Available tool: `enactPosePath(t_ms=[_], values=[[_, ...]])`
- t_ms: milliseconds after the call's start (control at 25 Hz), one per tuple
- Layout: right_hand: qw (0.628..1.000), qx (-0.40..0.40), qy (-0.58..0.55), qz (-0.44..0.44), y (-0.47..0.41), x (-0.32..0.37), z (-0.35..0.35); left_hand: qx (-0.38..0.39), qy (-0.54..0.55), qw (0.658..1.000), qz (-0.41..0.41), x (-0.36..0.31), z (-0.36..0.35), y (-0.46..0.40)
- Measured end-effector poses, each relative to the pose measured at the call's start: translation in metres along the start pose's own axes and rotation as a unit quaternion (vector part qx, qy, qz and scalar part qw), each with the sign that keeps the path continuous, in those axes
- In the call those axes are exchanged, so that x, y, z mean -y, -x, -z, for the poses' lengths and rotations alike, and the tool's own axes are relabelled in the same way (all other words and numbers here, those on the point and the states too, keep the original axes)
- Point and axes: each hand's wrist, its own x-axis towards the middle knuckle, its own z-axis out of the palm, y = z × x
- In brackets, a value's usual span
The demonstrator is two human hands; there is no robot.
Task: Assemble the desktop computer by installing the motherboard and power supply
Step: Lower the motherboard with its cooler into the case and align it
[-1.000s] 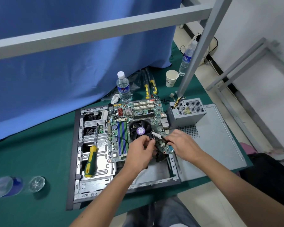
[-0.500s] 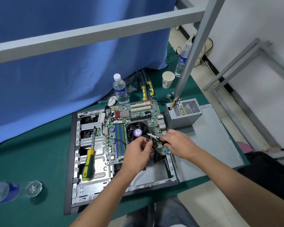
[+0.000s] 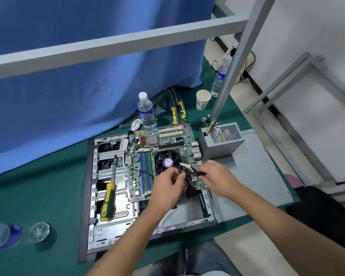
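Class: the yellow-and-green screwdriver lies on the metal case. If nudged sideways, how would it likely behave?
The screwdriver would probably roll: its handle looks rounded and the case panel beneath is smooth metal. It looks rigid, so it should not flex. The thick handle likely outweighs the thin shaft.

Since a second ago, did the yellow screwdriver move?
No. The yellow screwdriver lies in the same place on the metal drive bay of the computer case, tip toward the curtain; only the camera shifted.

The light over my worktop (image 3: pixel 48 188) is bright and even, with only soft shadows under my hands. The wide lens bends the grey frame bar (image 3: pixel 116 44) at the edges. The bottle (image 3: pixel 4 236) at lower left is smeared with blur.
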Motion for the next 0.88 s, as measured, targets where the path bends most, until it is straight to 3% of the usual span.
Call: enactPosePath(t_ms=[120, 280, 400, 480, 560, 680, 880], values=[[0.98, -0.042, -0.166, -0.101, 0.008, -0.003, 0.006, -0.001, 0.019, 1.0, 0.011, 0.002, 0.004, 0.001], [0.974, -0.028, -0.191, -0.118, 0.012, -0.004, 0.006, 0.014, 0.01, 1.0, 0.005, 0.001, 0.006, 0.002], [0.922, -0.056, -0.346, -0.163, 0.008, -0.002, 0.017, 0.014, 0.004, 1.0, 0.0, -0.001, 0.005, 0.003], [0.889, -0.008, -0.421, -0.18, 0.007, -0.003, 0.028, 0.014, 0.01, 1.0, 0.004, -0.001, 0.005, 0.003], [0.907, 0.029, -0.384, -0.172, 0.006, -0.005, 0.037, 0.017, 0.012, 1.0, 0.004, 0.0, 0.005, 0.002], [0.97, 0.032, -0.202, -0.128, 0.004, -0.004, 0.037, 0.018, 0.017, 1.0, 0.003, 0.002, 0.003, 0.004], [0.984, 0.083, -0.114, -0.112, 0.001, 0.002, 0.018, 0.035, -0.004, 0.999, -0.001, 0.005, -0.001, 0.003]])
